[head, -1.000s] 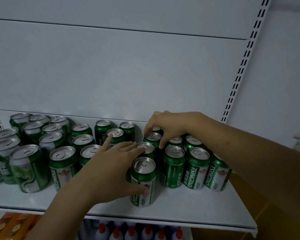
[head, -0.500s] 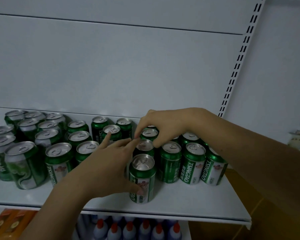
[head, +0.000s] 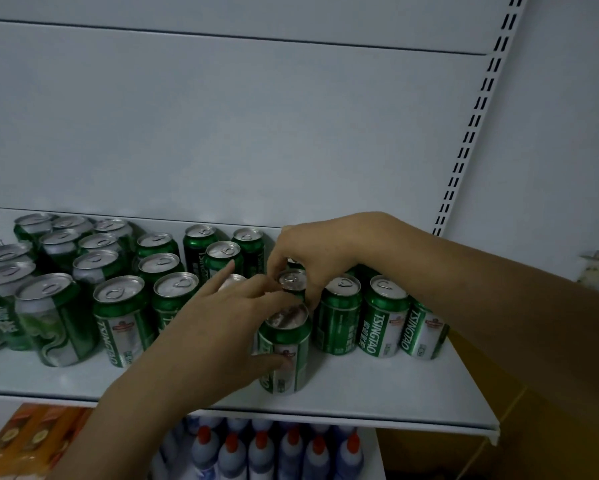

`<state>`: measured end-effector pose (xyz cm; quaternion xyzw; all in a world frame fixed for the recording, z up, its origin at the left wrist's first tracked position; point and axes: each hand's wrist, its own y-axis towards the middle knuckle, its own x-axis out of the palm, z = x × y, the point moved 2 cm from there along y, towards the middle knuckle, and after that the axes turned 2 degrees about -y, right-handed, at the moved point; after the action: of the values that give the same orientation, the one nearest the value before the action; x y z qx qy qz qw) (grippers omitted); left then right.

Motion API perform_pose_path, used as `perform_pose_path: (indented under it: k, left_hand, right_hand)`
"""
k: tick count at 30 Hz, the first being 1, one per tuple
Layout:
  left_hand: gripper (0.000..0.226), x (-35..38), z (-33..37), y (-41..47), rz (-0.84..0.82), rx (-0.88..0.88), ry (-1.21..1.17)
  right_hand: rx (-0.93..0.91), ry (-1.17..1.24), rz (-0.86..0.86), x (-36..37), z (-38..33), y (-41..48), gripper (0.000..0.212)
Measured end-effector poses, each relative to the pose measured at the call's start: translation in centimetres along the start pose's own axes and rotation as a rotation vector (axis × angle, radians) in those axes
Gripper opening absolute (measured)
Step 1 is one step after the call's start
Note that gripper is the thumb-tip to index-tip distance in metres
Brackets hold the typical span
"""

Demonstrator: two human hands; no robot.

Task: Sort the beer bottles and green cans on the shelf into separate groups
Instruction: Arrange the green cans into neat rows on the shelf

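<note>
- L hand (head: 228, 327) wraps front can (head: 292, 337): upright, near shelf (head: 377, 386) front edge, just right of palm.
- R hand (head: 311, 251) prob. pinches rear can (head: 292, 280) rim, directly behind; grip partly hidden.

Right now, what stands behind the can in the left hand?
Another green can, its top pinched by the right hand. Its body is hidden by the front can and the left hand.

Shop, slotted white shelf (head: 377, 396) stocked with beer cans (head: 381, 320), bottles (head: 261, 455) below
</note>
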<state>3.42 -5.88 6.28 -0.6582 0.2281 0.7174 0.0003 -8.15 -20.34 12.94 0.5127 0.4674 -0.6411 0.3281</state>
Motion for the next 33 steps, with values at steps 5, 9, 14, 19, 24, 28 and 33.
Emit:
perform_pose_path:
  k: [5,9,14,19,24,28,33]
  left_hand:
    - [0.082,0.4,0.3,0.0,-0.051,-0.004,-0.05]
    - [0.081,1.2,-0.3,-0.4,-0.043,0.006,-0.092]
    - [0.079,1.4,-0.3,-1.2,0.051,0.015,-0.043]
    - [0.077,0.8,-0.3,-2.6,0.073,-0.019,-0.126]
    - [0.078,-2.1,-1.2,-5.0,0.155,-0.086,-0.191]
    - [0.076,-3.1,-2.1,-6.7,0.148,-0.127,-0.242]
    - [0.073,-1.6,-3.9,-8.1,0.129,-0.189,-0.259]
  right_hand:
    - [-0.011,0.033,0.033,0.5,0.3,-0.6,0.058]
    - [-0.011,0.084,0.052,1.1,0.9,-1.0,0.068]
    - [0.016,0.129,-0.003,0.3,1.4,-1.5,0.072]
    - [0.029,0.272,0.174,-1.7,2.5,-1.3,0.053]
    - [0.05,0.325,0.365,-2.1,2.4,0.8,0.038]
    - [0.103,0.113,0.351,-2.3,2.5,5.1,0.047]
    - [0.178,-0.093,0.106,-1.9,3.5,10.1,0.077]
